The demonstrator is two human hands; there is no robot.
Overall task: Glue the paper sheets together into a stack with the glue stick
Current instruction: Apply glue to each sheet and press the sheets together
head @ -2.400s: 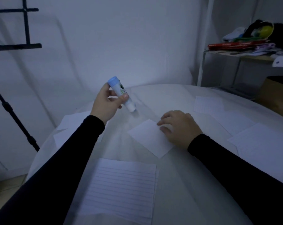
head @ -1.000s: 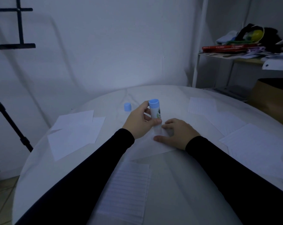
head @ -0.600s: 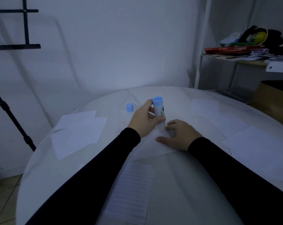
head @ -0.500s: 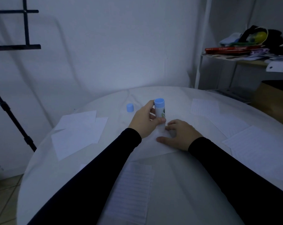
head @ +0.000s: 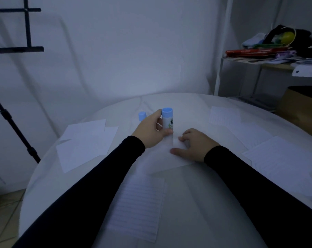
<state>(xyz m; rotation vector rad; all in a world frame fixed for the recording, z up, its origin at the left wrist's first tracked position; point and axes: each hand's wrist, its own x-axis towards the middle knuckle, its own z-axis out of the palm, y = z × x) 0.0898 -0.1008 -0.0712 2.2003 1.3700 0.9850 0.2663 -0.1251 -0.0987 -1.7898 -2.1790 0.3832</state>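
Nearest, a lined sheet (head: 139,210) lies flat on the round white table (head: 196,221), between two black sleeves (head: 83,194) that reach forward over it. Just beyond it a blank sheet (head: 162,158) lies at an angle under both hands. The right hand (head: 194,144) rests on this sheet with fingers spread and fairly straight, pressing it down, gripping nothing. The left hand (head: 151,131) is curled round a glue stick (head: 167,120), thumb on the near side low on the barrel, fingers behind. The stick stands upright with its blue end up and its lower end down at the far edge of the blank sheet; whether it actually touches the paper I cannot tell, as the thumb hides the tip.

Just beside the left hand, on its far left, a small blue cap (head: 142,116) stands alone on the table. Farther left, a few blank sheets (head: 85,140) overlap loosely near the table's edge. To the right, more lined sheets (head: 280,158) lie spread out, one of them (head: 224,116) well back, level with the glue stick.

Past the table stands a plain pale wall (head: 124,51). A black stand (head: 17,129) leans at the far left. In the right corner a shelf (head: 269,61) holds red books (head: 255,51) and a heap of odds and ends, too dim to sort out.
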